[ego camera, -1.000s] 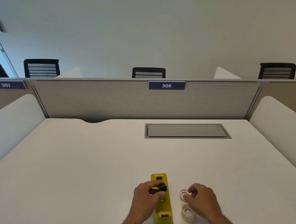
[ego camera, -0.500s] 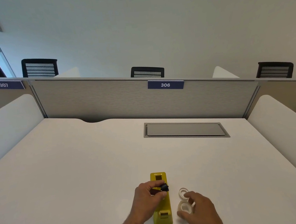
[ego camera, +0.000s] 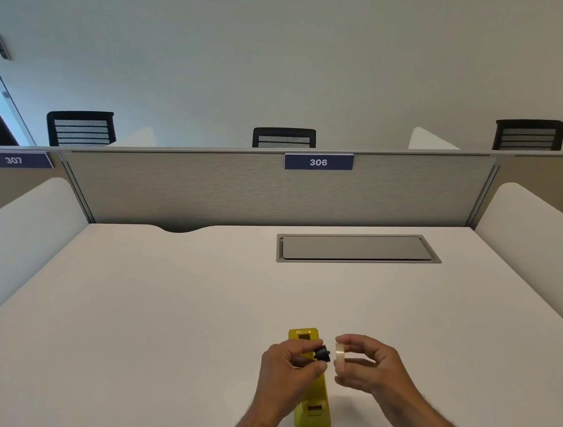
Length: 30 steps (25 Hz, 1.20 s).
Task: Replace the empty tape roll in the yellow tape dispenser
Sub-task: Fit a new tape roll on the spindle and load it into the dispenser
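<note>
Now I'm pinching the black spindle [ego camera: 322, 353] left-handed above the yellow dispenser [ego camera: 312, 413], right hand [ego camera: 367, 365] having just lifted the fresh roll [ego camera: 339, 355] alongside, ready for threading.

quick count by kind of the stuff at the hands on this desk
yellow tape dispenser: 1
black spindle, in left hand: 1
tape roll, in right hand: 1
total: 3
</note>
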Tool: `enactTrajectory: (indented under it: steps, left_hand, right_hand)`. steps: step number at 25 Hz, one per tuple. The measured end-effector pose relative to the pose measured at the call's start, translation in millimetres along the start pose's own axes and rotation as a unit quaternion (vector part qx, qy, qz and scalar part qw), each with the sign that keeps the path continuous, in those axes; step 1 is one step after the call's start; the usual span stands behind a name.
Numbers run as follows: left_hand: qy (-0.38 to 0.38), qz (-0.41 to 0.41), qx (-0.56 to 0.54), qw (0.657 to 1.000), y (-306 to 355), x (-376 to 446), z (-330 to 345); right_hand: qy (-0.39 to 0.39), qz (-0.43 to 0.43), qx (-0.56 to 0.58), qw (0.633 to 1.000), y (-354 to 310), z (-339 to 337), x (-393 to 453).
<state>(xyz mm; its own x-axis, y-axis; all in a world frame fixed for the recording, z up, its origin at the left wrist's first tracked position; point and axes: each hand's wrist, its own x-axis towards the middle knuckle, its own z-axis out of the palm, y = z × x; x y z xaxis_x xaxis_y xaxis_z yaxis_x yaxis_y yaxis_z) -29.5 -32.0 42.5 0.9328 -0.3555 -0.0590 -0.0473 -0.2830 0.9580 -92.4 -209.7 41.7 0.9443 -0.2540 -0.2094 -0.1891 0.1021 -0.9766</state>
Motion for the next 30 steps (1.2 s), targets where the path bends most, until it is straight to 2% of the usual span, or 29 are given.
enactTrajectory:
  steps: [19, 24, 30]
  left_hand:
    - [0.009, 0.033, -0.034, 0.999, 9, -6, -2]
    - [0.008, 0.056, -0.030, 0.998, 10, -6, -2]
    - [-0.004, 0.075, -0.034, 0.997, 11, -7, -3]
  right_hand:
    - [-0.028, -0.044, 0.031, 0.998, -4, 3, -1]
    - [-0.063, -0.037, 0.045, 0.996, -6, 0, 0]
    - [-0.056, -0.030, 0.067, 0.996, -5, 3, 1]
